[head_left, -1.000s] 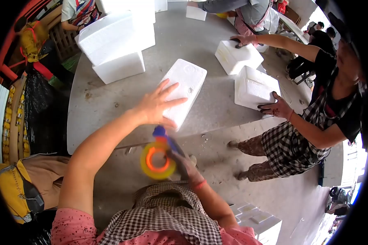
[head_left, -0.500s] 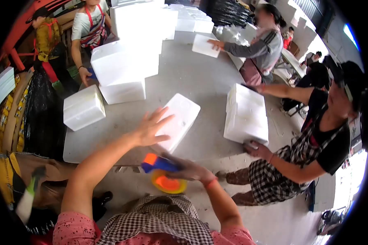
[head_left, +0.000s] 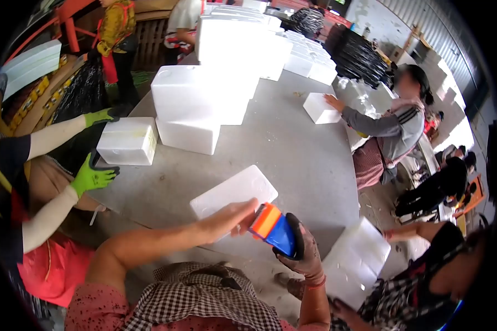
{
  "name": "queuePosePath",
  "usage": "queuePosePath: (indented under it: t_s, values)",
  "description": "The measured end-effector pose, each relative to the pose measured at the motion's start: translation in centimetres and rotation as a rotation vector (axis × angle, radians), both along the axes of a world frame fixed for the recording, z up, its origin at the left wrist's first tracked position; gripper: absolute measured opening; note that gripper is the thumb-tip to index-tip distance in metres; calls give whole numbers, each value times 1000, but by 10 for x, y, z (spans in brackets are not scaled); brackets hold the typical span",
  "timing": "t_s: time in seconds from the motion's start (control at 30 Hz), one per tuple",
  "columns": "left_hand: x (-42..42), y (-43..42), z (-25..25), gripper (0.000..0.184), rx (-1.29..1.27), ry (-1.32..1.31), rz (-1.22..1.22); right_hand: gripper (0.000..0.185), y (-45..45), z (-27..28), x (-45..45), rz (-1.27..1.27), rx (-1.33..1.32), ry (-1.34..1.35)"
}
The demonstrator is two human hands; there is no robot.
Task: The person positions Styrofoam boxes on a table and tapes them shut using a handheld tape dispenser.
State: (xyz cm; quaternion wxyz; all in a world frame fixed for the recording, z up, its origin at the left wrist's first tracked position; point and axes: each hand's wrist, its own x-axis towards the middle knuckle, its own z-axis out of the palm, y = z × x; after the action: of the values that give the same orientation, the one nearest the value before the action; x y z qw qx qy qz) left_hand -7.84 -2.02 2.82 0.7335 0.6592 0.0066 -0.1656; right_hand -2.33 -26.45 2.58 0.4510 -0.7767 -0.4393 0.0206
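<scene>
My right hand (head_left: 305, 251), in a dark-palmed glove, grips a blue and orange tape dispenser (head_left: 281, 237) and holds it up over the near table edge. Its orange end points toward my bare left hand (head_left: 229, 219). The left fingers are drawn together and partly curled at that end; whatever lies between them is too small to see. Just beyond both hands a white foam box (head_left: 234, 193) lies on the table, its near side partly covered by my left hand and forearm.
White foam boxes (head_left: 185, 94) are stacked on the grey table (head_left: 259, 143). At left, a person's green-gloved hands (head_left: 94, 175) flank another foam box (head_left: 127, 141). A person at right holds a foam box (head_left: 359, 262) by the table edge. Across the table, someone touches a foam box (head_left: 320, 108).
My left hand has come off the foam box to the dispenser, which my right hand has raised and turned. Green-gloved hands have reached the left box. The right-hand person's box has moved nearer.
</scene>
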Motion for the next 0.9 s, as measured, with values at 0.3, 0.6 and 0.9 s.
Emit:
queuePosePath:
  t_s: [0.3, 0.6, 0.9]
  values:
    - [-50, 21, -68, 47, 164, -355, 1061, 83, 5, -24, 102, -148, 354, 150]
    - [-14, 51, -138, 56, -207, -11, 919, 80, 28, -69, 102, -124, 494, 671]
    - [53, 106, -48, 40, 802, -574, 529, 89, -19, -25, 32, -166, 202, 343]
